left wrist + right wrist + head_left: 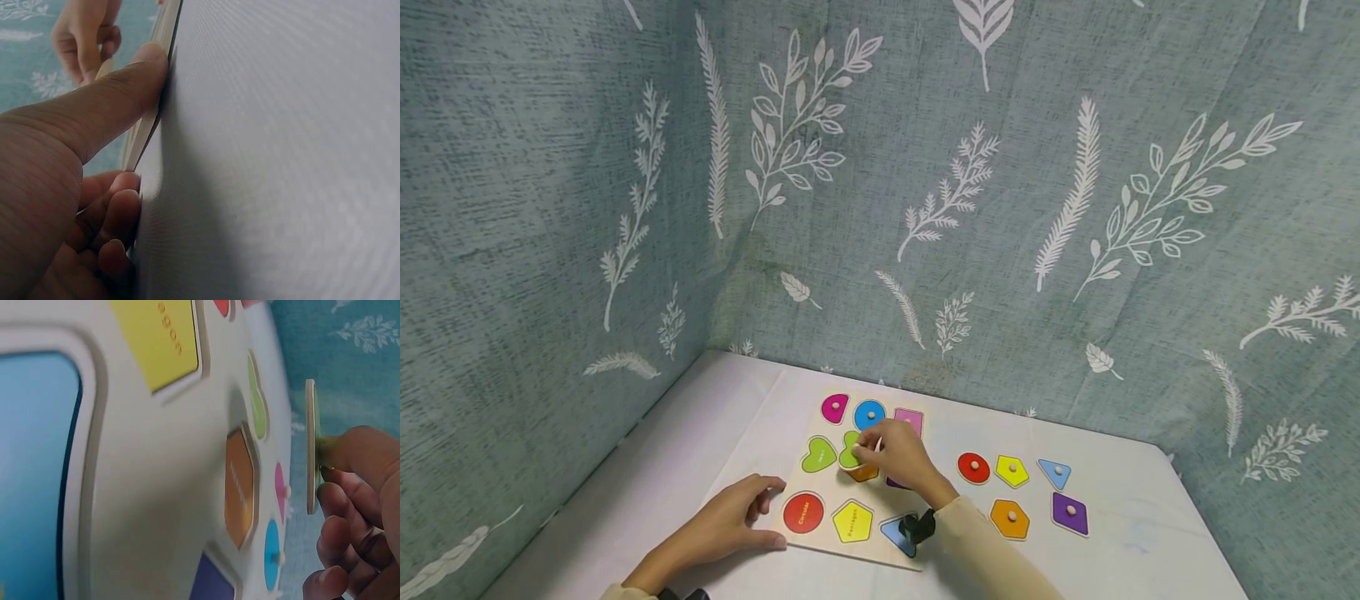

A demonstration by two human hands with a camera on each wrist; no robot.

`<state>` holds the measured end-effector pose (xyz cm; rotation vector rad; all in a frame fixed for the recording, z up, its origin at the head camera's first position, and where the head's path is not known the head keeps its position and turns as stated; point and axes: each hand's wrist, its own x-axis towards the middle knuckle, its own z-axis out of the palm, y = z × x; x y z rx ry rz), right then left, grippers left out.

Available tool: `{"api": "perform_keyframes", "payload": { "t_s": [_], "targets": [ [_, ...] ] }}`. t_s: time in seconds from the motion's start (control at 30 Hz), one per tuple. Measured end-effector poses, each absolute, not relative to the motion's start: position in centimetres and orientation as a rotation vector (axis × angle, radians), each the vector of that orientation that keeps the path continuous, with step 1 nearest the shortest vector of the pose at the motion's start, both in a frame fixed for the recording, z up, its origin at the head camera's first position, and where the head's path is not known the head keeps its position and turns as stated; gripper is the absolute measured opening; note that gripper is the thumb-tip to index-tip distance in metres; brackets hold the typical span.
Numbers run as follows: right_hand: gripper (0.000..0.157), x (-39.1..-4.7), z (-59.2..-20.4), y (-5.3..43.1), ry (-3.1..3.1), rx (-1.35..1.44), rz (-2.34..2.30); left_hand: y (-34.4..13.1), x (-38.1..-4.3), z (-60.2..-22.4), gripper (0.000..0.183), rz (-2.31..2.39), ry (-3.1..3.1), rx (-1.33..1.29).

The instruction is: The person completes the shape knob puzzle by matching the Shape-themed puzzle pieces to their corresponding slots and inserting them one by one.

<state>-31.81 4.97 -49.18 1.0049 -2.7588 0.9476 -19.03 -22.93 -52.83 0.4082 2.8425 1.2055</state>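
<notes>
A wooden shape-puzzle board lies on the table. My right hand pinches a green heart piece by its knob, just over the board near the orange hexagon recess. From the side in the right wrist view, the heart piece is clear of the board. A printed green heart recess is left of it. My left hand holds the board's near left corner, its thumb against the edge and other fingers curled beside it. Magenta, blue and pink pieces sit in the far row.
Right of the board lie loose knobbed pieces: a red circle, yellow pentagon, blue triangle, orange hexagon and purple piece. Patterned green-grey cloth hangs behind and left of the white table.
</notes>
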Motion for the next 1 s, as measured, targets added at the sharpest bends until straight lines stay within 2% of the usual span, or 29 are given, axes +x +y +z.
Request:
{"api": "perform_keyframes", "payload": {
  "t_s": [0.43,1.0],
  "targets": [
    [0.010,-31.6,-50.4,2.1,-2.802,1.020,1.046,-23.2,-19.1,-52.9,0.076,1.213,2.829,0.470],
    [0.012,-31.8,-51.6,-0.3,-2.801,0.948,1.024,-23.0,-19.0,-52.7,0.075,1.200,2.815,0.388]
  ]
}}
